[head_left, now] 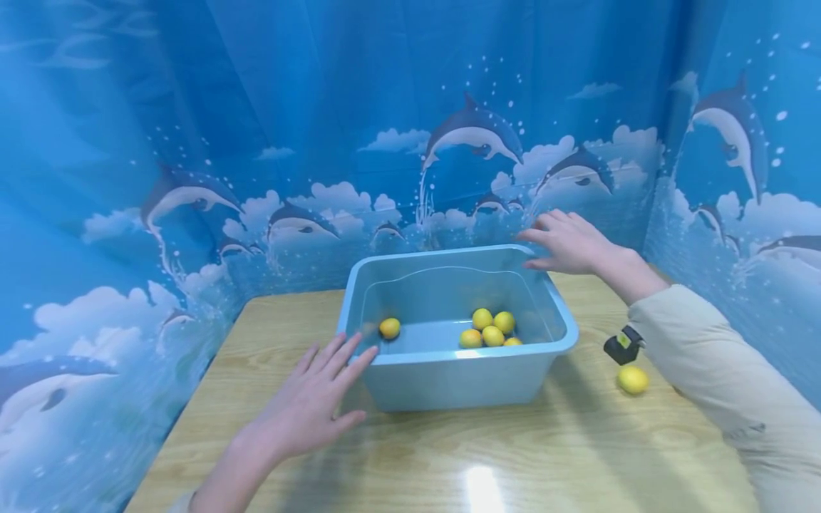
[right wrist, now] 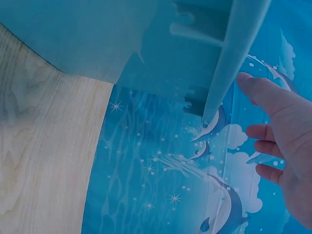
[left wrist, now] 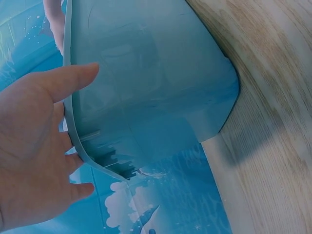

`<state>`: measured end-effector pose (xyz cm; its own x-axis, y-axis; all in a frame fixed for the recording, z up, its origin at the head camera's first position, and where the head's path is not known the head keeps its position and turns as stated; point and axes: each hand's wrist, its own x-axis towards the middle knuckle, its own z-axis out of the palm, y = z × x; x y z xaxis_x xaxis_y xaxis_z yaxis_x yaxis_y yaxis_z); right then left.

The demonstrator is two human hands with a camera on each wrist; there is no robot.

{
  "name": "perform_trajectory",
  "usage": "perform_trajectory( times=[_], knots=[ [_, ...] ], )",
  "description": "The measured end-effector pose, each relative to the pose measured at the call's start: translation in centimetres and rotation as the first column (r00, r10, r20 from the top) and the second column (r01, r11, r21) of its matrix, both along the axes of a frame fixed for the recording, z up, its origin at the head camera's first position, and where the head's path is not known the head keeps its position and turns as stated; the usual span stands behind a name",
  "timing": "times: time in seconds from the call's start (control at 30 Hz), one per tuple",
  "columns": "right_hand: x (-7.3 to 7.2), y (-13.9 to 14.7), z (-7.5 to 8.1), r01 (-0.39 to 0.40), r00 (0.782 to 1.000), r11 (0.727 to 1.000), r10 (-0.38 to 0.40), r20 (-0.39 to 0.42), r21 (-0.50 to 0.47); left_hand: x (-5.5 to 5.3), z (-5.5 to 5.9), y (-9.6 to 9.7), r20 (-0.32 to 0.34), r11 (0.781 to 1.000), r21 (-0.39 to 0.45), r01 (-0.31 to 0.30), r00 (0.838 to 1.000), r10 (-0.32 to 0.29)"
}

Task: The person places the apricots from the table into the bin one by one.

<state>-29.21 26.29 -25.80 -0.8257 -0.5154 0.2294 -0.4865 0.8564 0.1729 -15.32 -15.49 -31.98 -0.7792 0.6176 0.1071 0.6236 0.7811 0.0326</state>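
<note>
A light blue plastic bin point(head_left: 449, 385) stands on the wooden table in the head view. Several small yellow fruits point(head_left: 492, 335), lemon-like, lie together on its floor at the right, and one orange-yellow fruit point(head_left: 389, 328) lies at the left. My left hand point(head_left: 308, 406) is at the front left corner, its straight fingers spread at the rim. In the left wrist view its thumb overlaps the bin's wall point(left wrist: 146, 87). By the back right corner hovers my right hand point(head_left: 567, 242), fingers loosely extended and holding nothing; the right wrist view shows its fingertips beside the rim point(right wrist: 229, 63).
A yellow lemon point(head_left: 633, 380) lies on the wooden table point(head_left: 410, 463) right of the bin, below the right sleeve point(head_left: 712, 385). A black wrist camera point(head_left: 623, 346) sticks out from that sleeve. Blue curtains point(head_left: 308, 107) printed with dolphins hang behind and at both sides.
</note>
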Motion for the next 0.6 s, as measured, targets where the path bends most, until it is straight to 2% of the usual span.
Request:
perform_trajectory(
  times=[0.17,0.3,0.6],
  knots=[
    [1.3,1.0,-0.3,0.003,0.999,1.0,-0.004,-0.034,-0.02,0.0,-0.2,-0.1,-0.015,1.0,0.007,0.007,1.0,-0.007],
    [2.5,2.2,-0.9,-0.036,0.995,0.998,0.031,-0.092,-0.047,0.0,-0.3,-0.2,-0.022,1.0,0.015,0.012,1.0,-0.012],
    [5.2,5.8,-3.8,-0.147,0.956,0.987,0.126,-0.264,-0.058,0.0,-0.5,-0.1,-0.044,1.0,0.017,0.016,0.999,-0.016]
  ],
)
